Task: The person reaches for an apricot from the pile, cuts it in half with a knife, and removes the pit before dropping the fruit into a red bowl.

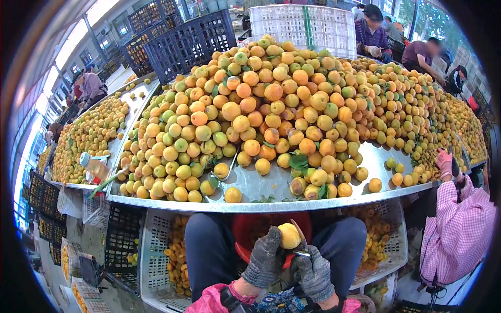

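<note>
My left hand [265, 256], in a dark grey knitted glove, holds a yellow fruit [289, 236] between its fingers. Against the right side of that fruit rests the curved metal blade of a knife [299, 232]. My right hand [314, 272], gloved the same way, is closed on the knife's handle, which is mostly hidden in the fingers. Both hands are over a red tub [242, 229] between my knees. Beyond them, a large heap of orange, yellow and green fruits [282, 99] lies on a metal table [250, 206].
White crates [154, 261] holding orange pieces stand beside both knees. A co-worker in a pink checked top [459, 224] reaches to the table at the right. More people work behind the heap. A bottle [94, 166] lies at the left, and a dark crate [190, 44] stands behind.
</note>
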The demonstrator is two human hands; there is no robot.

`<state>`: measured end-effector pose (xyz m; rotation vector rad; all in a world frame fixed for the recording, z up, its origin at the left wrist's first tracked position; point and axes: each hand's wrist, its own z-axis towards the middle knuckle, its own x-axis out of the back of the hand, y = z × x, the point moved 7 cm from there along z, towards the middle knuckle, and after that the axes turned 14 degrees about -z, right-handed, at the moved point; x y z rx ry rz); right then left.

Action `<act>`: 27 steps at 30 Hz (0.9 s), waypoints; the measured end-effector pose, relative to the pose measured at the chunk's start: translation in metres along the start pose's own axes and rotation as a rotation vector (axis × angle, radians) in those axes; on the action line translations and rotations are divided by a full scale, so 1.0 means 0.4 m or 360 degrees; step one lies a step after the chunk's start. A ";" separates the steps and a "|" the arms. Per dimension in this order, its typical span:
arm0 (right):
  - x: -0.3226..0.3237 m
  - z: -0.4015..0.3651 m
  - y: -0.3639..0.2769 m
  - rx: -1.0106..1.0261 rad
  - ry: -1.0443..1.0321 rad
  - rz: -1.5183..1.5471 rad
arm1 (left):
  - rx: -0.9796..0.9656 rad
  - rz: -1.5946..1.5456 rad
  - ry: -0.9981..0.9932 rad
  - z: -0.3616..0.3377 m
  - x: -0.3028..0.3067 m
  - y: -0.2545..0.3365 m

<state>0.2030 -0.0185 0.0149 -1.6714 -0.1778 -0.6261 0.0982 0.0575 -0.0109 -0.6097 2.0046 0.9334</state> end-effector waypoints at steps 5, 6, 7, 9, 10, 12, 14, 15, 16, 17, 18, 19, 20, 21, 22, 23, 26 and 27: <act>0.004 -0.005 0.009 0.0086 0.0047 -0.0076 | 0.0041 -0.0065 -0.0032 0.001 0.006 -0.018; 0.010 -0.005 0.003 0.0124 0.0066 -0.0090 | 0.0041 -0.0065 -0.0031 -0.007 -0.003 -0.010; 0.013 -0.006 -0.002 0.0161 0.0084 -0.0103 | -0.0131 0.0280 -0.0253 -0.026 -0.045 0.019; 0.011 -0.012 0.006 0.0171 0.0127 -0.0084 | -0.0303 0.0623 -0.0473 -0.042 -0.074 0.047; 0.012 -0.015 0.009 0.0179 0.0172 -0.0064 | -0.0151 0.0580 -0.0448 -0.037 -0.059 0.040; 0.007 -0.017 0.002 0.0209 0.0204 -0.0013 | 0.0006 0.0534 -0.0418 -0.035 -0.042 0.020; -0.009 -0.019 0.002 0.0238 0.0232 0.0033 | -0.0045 0.0419 -0.0282 -0.039 -0.018 0.007; -0.030 -0.019 0.017 0.0162 0.0189 0.0078 | -0.0037 0.0414 -0.0279 -0.040 -0.025 0.000; -0.043 -0.021 0.030 0.0087 0.0145 0.0122 | -0.0003 0.0395 -0.0246 -0.045 -0.035 -0.007; -0.040 -0.021 0.036 0.0084 0.0140 0.0117 | 0.0027 0.0377 -0.0214 -0.047 -0.039 -0.010; -0.032 -0.007 0.022 0.0091 0.0091 0.0119 | 0.0019 0.0375 -0.0213 -0.041 -0.038 -0.004; -0.029 -0.002 0.017 0.0090 0.0040 0.0123 | 0.0034 0.0441 -0.0199 -0.039 -0.031 -0.001; -0.031 -0.003 0.027 0.0095 0.0040 0.0124 | 0.0046 0.0511 -0.0194 -0.033 -0.026 0.004; -0.040 -0.008 0.042 0.0063 -0.0007 0.0125 | 0.0045 0.0512 -0.0192 -0.028 -0.020 0.010; -0.045 -0.014 0.057 0.0027 -0.0056 0.0127 | 0.0075 0.0597 -0.0234 -0.025 -0.015 0.014; -0.032 -0.014 0.071 0.0023 -0.0061 0.0130 | 0.0105 0.0682 -0.0274 -0.026 -0.011 0.020; -0.005 -0.004 0.061 0.0325 -0.0377 -0.0267 | 0.0134 0.0995 -0.0433 -0.034 -0.068 0.077; -0.007 -0.004 0.059 0.0328 -0.0380 -0.0266 | 0.0203 0.1151 -0.0533 -0.029 -0.061 0.082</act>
